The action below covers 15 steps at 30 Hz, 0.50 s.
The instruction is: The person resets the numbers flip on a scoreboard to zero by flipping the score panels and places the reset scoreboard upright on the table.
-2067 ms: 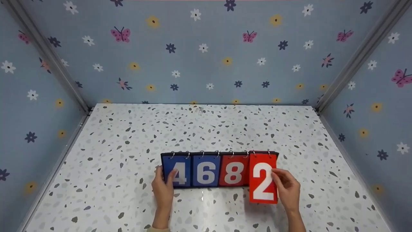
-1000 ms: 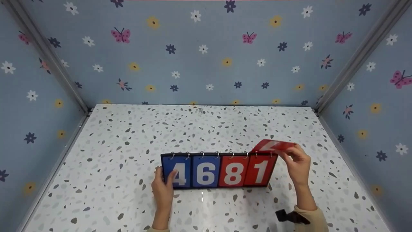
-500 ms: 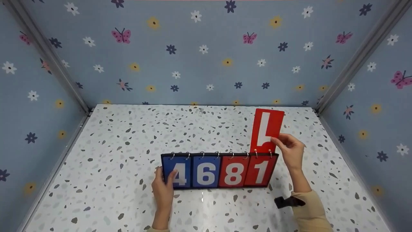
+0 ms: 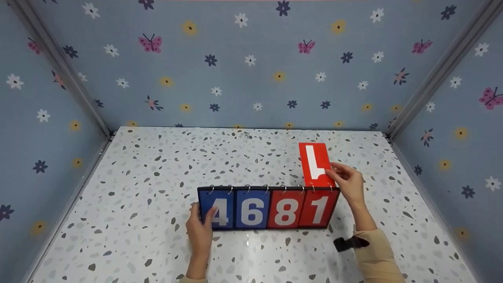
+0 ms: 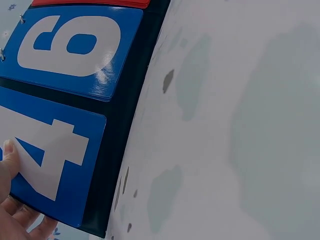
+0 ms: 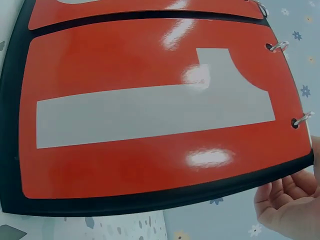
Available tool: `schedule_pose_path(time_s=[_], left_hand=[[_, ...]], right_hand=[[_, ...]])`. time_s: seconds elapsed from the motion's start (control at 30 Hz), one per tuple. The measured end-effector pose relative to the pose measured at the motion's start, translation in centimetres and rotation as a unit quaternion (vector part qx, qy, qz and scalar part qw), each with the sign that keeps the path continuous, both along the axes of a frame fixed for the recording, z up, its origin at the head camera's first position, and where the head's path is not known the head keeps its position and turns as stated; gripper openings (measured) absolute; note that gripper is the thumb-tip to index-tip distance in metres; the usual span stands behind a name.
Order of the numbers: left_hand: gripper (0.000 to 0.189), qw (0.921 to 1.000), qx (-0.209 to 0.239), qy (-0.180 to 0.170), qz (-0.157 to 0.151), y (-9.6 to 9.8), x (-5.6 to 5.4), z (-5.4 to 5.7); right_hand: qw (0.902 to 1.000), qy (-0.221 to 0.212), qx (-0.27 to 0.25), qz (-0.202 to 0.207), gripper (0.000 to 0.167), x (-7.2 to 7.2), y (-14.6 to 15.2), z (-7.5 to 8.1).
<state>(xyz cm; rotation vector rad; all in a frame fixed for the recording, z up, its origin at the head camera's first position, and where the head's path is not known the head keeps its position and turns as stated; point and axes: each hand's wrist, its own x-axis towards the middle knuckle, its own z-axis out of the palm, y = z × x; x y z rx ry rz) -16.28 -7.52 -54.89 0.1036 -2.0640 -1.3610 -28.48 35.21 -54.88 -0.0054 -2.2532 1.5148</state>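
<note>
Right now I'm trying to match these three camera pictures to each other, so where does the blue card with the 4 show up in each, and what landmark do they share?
Head: the blue 4 card is low and left of centre, at the left end of the front row.
Left wrist: the blue 4 card is at lower left, turned sideways.
Right wrist: not in it.
Shared landmark: the black board behind the cards.

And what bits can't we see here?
Head view: the board hides some fingertips of the left hand.
Left wrist view: the left edge cuts off part of the blue 4 card.
Right wrist view: the top edge cuts off most of the red 8 card; the right edge, part of the right hand.
</note>
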Motion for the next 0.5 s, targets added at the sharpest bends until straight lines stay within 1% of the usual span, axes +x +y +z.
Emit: schedule_pose_path(time_s=[0.07,0.13,0.2,0.23,0.3,0.4,0.43,0.47,0.5], left_hand=[[0.025,1.0,0.0,-0.001,0.0,0.0,-0.1,0.0],[0.024,1.0,-0.003,-0.003,0.002,0.0,-0.1,0.0],[0.024,1.0,-0.001,-0.008,0.004,-0.1,-0.1,0.0],[0.024,0.9999,-0.001,-0.011,0.005,-0.1,-0.1,0.0],[0.025,0.9999,0.003,-0.015,0.004,-0.1,0.0,0.0],[0.025,0.9998,0.008,-0.016,0.001,0.0,0.0,0.0],[0.025,0.9999,0.007,-0.013,0.0,0.0,0.0,-0.1],[0.024,0.9999,0.007,-0.01,-0.002,0.0,0.0,-0.1],[0.023,1.0,0.006,-0.006,-0.002,0.0,0.0,-0.2]], right_hand=[[0.9996,-0.017,0.021,-0.012,0.037,-0.6,1.0,-1.8],[0.9994,-0.022,0.023,-0.013,0.036,-0.9,1.8,-3.2],[0.9998,-0.01,0.011,-0.012,0.033,-0.8,2.2,-4.1],[0.9997,0.002,0.013,-0.019,0.032,-0.9,2.5,-5.0],[0.9996,0.016,-0.003,-0.022,0.027,-0.1,2.5,-5.2],[0.9975,0.054,-0.031,-0.033,0.023,2.0,2.0,-5.0],[0.9957,0.069,-0.057,-0.022,0.021,3.5,0.9,-3.2],[0.9943,0.082,-0.063,-0.024,0.019,4.3,0.6,-3.1],[0.992,0.092,-0.084,-0.021,0.018,5.2,0.1,-2.3]])
